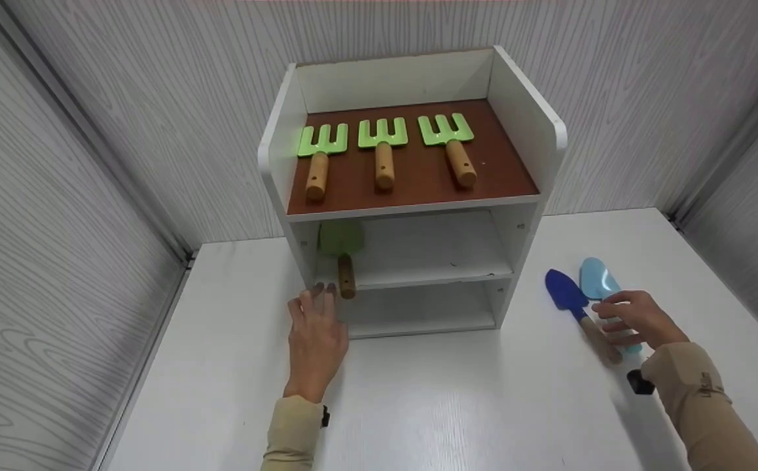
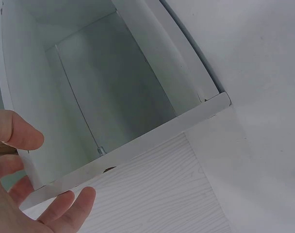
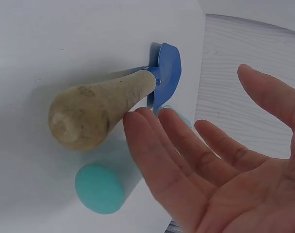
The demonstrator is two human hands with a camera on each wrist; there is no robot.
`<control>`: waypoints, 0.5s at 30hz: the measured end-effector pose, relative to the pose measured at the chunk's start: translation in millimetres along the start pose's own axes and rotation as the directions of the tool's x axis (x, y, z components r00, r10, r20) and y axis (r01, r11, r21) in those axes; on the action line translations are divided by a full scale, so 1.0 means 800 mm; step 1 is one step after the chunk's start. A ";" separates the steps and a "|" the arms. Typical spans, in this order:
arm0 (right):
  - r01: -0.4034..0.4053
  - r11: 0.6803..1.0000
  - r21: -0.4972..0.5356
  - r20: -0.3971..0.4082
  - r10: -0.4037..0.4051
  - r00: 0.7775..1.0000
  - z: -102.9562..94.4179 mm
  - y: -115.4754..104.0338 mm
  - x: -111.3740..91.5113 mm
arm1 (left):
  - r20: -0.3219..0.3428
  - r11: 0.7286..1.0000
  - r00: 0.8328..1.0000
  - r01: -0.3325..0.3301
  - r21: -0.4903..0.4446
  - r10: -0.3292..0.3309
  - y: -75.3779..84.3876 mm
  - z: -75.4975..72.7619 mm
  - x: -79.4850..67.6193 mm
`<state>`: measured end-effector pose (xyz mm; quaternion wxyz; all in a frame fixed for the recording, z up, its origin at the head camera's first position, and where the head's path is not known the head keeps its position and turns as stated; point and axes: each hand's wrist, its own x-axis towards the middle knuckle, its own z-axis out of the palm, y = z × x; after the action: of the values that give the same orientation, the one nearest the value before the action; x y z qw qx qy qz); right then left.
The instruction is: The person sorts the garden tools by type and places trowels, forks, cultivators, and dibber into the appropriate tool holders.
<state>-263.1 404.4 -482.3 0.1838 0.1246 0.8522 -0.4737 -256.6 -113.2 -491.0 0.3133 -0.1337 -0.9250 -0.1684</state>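
My left hand (image 1: 317,340) is at the front left edge of a white shelf unit (image 1: 412,281), fingers loosely spread around the side panel's edge in the left wrist view. Just above it, a green trowel (image 1: 343,239) with a wooden handle lies on the middle shelf, the handle sticking out over the front. My right hand (image 1: 641,317) hovers with extended fingers over two trowels on the table. One is a dark blue trowel (image 1: 565,291) with a worn wooden handle; the other, a light blue trowel (image 1: 596,280), is partly hidden by the hand.
Three green hand forks (image 1: 383,134) with wooden handles lie in a row on the unit's brown top, between raised side walls. The unit stands on a white table (image 1: 418,405) against grey wood-grain panels (image 1: 156,98), which also rise at both sides.
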 end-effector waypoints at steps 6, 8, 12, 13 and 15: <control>-0.057 0.998 -0.019 0.021 0.057 0.998 0.008 0.005 0.006 | -0.008 1.000 1.000 -0.010 0.016 0.010 0.000 0.001 -0.001; -0.072 0.997 -0.033 0.031 0.073 0.997 0.010 0.007 0.009 | -0.009 1.000 1.000 -0.015 0.015 0.015 0.000 0.001 -0.001; -0.090 0.995 -0.047 0.045 0.092 0.995 0.014 0.008 0.014 | -0.012 1.000 1.000 -0.019 0.015 0.019 -0.001 0.002 -0.002; -0.092 0.995 -0.047 0.048 0.094 0.994 0.015 0.009 0.016 | -0.013 1.000 1.000 -0.020 0.018 0.020 -0.001 0.002 -0.002; -0.089 0.995 -0.043 0.052 0.091 0.995 0.017 0.009 0.017 | -0.018 1.000 1.000 -0.021 0.019 0.021 -0.002 0.003 -0.003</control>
<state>-270.0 397.1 -500.0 0.2302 0.1463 0.8500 -0.4506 -256.6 -114.1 -494.3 0.3248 -0.1390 -0.9221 -0.1579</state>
